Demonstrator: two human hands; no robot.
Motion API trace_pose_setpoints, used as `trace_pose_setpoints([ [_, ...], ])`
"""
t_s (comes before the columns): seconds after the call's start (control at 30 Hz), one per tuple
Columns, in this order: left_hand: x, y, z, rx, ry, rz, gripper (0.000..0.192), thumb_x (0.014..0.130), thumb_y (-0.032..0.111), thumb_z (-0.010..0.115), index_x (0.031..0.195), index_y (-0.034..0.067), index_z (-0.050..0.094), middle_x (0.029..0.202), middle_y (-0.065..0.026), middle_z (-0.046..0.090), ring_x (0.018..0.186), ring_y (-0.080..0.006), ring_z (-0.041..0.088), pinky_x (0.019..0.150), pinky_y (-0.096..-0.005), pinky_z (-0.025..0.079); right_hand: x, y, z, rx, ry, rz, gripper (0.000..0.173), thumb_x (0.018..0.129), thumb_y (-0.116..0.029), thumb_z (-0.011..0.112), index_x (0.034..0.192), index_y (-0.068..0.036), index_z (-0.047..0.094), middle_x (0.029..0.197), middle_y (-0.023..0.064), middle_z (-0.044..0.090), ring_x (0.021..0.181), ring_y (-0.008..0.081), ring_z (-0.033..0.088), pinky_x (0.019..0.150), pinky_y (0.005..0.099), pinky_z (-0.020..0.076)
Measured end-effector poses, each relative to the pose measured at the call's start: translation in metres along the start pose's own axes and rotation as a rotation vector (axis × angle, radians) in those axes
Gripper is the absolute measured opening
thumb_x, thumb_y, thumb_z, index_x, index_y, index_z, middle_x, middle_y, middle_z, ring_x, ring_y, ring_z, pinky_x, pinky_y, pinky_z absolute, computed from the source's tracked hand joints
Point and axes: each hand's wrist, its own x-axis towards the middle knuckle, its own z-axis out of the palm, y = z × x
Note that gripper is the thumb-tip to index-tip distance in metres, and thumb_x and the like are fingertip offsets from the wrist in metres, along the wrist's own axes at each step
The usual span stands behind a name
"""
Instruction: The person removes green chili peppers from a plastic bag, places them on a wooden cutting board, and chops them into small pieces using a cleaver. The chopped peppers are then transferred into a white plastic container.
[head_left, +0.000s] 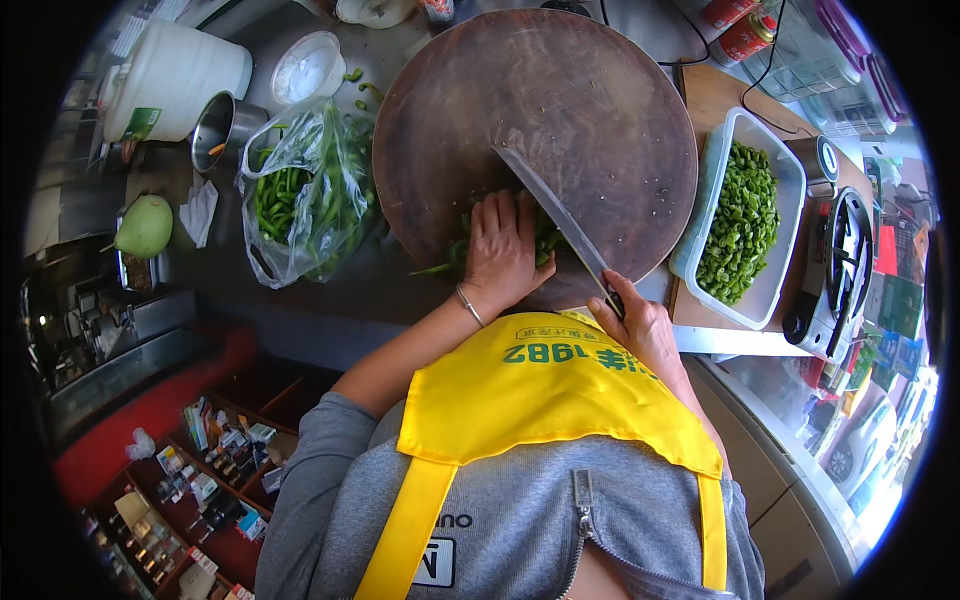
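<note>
A large round wooden chopping block lies before me. My left hand presses down on green peppers near its front edge, covering most of them. The handle of a kitchen knife is in my right hand. Its blade slants up and to the left over the wood, close beside the left fingers. Left of the block, a clear plastic bag holds whole green peppers. On the right, chopped green peppers fill much of a clear plastic tub.
A portable gas stove stands beyond the tub, with gas canisters at the back right. On the left are a white bucket, a metal pot, a white bowl and a pale green round fruit or gourd.
</note>
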Motion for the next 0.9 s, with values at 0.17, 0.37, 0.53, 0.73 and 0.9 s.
trace_pose_setpoints([
  [0.17,0.003,-0.001,0.0,0.003,-0.034,-0.01,0.085,0.074,0.042,0.072,0.134,-0.01,0.042,0.124,-0.0282,0.045,0.119,-0.0428,0.042,0.108,-0.052,0.029,0.006,0.007,-0.001,0.086,0.007,0.037,0.029,0.095,-0.017,0.059,0.117,0.002,0.061,0.067,0.0184,0.064,0.061,0.0311,0.067,0.057,0.0351,0.0507],
  [0.37,0.013,0.004,-0.005,0.062,-0.038,-0.004,0.075,0.078,0.041,0.068,0.127,-0.01,0.045,0.116,-0.0258,0.047,0.108,-0.0387,0.045,0.102,-0.0505,0.033,0.008,-0.008,-0.013,0.057,0.099,-0.025,0.027,0.09,-0.003,0.058,0.117,0.0,0.059,0.066,0.0218,0.059,0.055,0.0329,0.062,0.053,0.0388,0.0482],
  [0.53,0.014,0.005,-0.002,0.041,-0.001,0.004,0.065,0.08,0.036,0.066,0.123,-0.008,0.046,0.109,-0.0223,0.048,0.102,-0.0354,0.047,0.095,-0.0481,0.035,-0.019,-0.008,-0.009,-0.102,0.202,-0.136,0.033,0.087,-0.003,0.062,0.12,-0.004,0.061,0.077,0.0198,0.063,0.056,0.034,0.063,0.051,0.0393,0.0501],
  [0.73,0.013,0.005,-0.001,0.065,0.001,0.0,0.069,0.079,0.041,0.067,0.124,-0.009,0.05,0.113,-0.025,0.051,0.105,-0.0378,0.047,0.098,-0.0493,0.034,-0.012,0.003,0.004,-0.263,0.135,-0.136,0.039,0.086,-0.006,0.063,0.124,-0.005,0.058,0.077,0.0191,0.062,0.058,0.0358,0.063,0.052,0.045,0.051],
  [0.9,0.013,0.003,-0.004,0.031,-0.06,0.013,0.071,0.08,0.038,0.064,0.127,-0.012,0.047,0.115,-0.0272,0.049,0.107,-0.0388,0.046,0.098,-0.0486,0.033,0.003,0.002,0.005,-0.169,0.044,-0.1,0.027,0.087,-0.005,0.061,0.113,-0.001,0.057,0.076,0.0222,0.062,0.061,0.04,0.063,0.056,0.0471,0.0513],
])
